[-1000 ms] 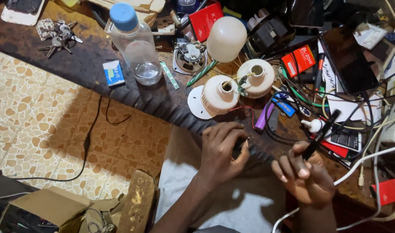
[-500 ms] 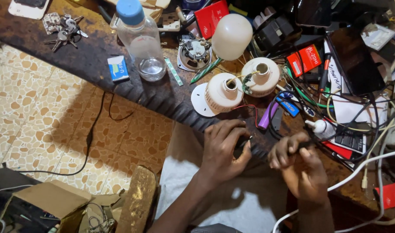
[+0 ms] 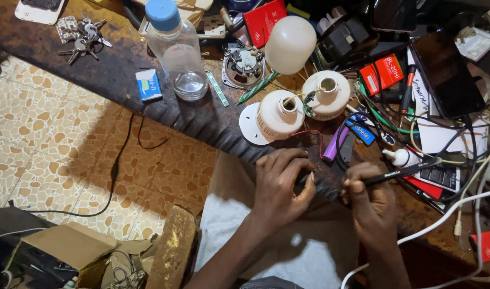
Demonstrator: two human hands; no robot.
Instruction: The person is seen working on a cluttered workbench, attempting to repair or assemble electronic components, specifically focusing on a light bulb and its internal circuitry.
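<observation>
Lower centre of the frame, the left hand is curled at the edge of the dark workbench, its fingers pressed together around something small and dark that is mostly hidden; it may be a little part, but the view does not show what. Just to its right, the right hand pinches a black soldering iron like a pen, the tool slanting up to the right. Just above the hands sit two white bulb housings, touching side by side, with a white bulb dome above them. A clear plastic bottle stands upper left of centre, keys further left.
</observation>
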